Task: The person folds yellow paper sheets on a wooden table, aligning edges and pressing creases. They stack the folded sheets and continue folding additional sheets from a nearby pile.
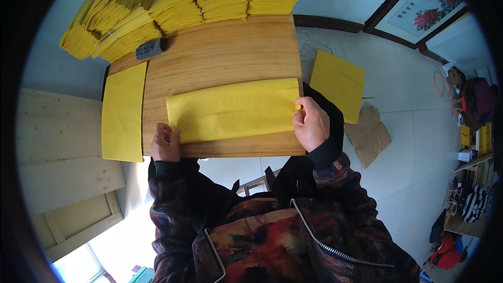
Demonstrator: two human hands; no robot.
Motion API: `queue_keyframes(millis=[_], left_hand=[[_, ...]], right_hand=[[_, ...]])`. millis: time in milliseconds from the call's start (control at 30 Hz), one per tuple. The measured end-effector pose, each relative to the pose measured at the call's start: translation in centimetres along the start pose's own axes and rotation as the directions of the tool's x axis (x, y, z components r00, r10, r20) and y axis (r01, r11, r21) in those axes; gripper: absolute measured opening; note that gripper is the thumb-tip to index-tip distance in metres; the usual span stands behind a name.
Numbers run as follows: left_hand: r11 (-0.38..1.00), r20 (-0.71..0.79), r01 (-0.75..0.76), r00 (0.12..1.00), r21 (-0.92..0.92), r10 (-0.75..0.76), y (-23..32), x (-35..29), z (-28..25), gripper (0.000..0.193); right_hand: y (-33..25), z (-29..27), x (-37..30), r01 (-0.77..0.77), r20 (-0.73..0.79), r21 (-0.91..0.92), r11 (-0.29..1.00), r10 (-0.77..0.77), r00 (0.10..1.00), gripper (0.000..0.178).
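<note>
Paper (233, 110) spans between left hand (165, 144), right hand (311, 124).

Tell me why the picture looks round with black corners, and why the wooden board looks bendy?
In the head view, a fisheye lens makes a round image with dark corners and curves straight edges, so the rectangular light wooden board bows. Daylight is even; the folded yellow paper sheet, left hand and right hand look sharp. The floor at lower left is washed out by glare.
</note>
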State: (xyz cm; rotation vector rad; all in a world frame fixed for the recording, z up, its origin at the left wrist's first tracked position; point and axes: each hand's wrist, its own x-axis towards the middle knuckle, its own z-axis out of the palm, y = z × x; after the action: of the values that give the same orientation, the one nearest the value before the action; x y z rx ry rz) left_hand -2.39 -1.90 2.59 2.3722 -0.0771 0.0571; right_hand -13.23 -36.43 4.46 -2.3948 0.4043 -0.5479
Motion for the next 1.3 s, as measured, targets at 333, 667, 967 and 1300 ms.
queue_keyframes(millis=[333,667,967,1300], left_hand=[[0.992,0.000,-0.026,1.000,0.125,0.027,0.8,0.0,-0.2,0.008],[0.982,-0.067,0.024,0.998,0.188,-0.012,1.7,-0.7,0.2,0.012],[0.887,-0.260,-0.080,0.941,0.455,0.218,2.7,-1.2,0.6,0.012],[0.794,0.297,-0.448,0.889,0.411,0.348,9.2,-2.0,8.9,0.067]], right_hand=[[-1.0,-0.4,0.0,-0.047,0.110,-0.211,0.976,0.071,0.991,0.020],[-1.7,0.8,0.7,0.278,0.322,-0.485,0.829,-0.127,0.938,0.053],[-1.7,1.2,0.7,0.272,0.331,-0.469,0.840,-0.119,0.936,0.049],[-1.3,1.5,0.8,0.259,0.352,-0.494,0.830,-0.082,0.932,0.049]])
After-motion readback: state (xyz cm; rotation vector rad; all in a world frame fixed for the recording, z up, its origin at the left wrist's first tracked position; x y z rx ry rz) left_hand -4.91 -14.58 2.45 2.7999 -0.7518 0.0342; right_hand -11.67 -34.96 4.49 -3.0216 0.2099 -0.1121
